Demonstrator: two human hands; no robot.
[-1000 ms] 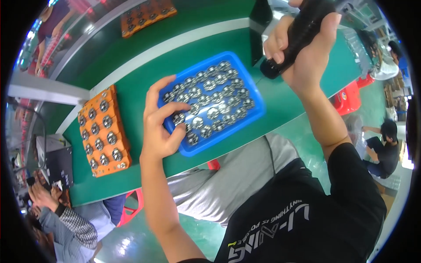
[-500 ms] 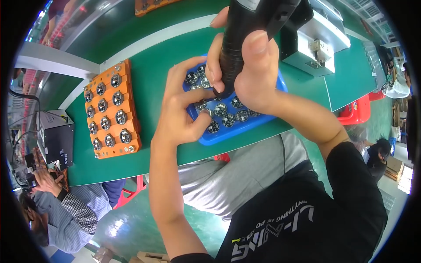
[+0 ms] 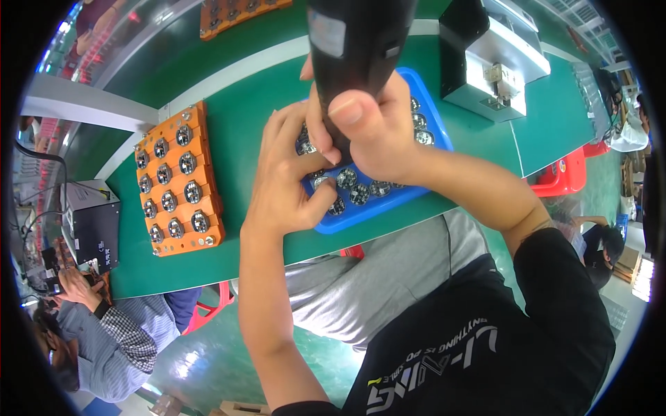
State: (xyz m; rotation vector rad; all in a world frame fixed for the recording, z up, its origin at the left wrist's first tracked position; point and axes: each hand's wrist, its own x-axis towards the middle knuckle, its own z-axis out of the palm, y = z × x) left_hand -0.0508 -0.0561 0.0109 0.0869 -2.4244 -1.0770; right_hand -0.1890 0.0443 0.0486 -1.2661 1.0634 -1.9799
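My right hand [image 3: 371,132] is wrapped round a thick black electric screwdriver [image 3: 357,59], which stands nearly upright with its lower end hidden behind my fingers. Beneath it, on the left part of a blue tray [image 3: 437,125], my left hand [image 3: 281,173] is closed, its thumb and index finger at a small silvery round part [image 3: 320,182]. The screwdriver's tip comes down beside that index finger; whether it touches the part cannot be seen. Several similar round parts with circuit boards, such as a round part [image 3: 359,194], lie in the tray.
Left on the green table [image 3: 239,125] lies an orange fixture [image 3: 173,182] holding rows of round parts. Another orange fixture [image 3: 243,14] is at the far edge. A silver-and-black machine [image 3: 492,66] stands at the right. A co-worker's hand [image 3: 80,288] works beside a black box [image 3: 94,225].
The screwdriver and my right hand have moved left and stand more upright. My left hand stays at nearly the same place in the tray. The view has shifted slightly.
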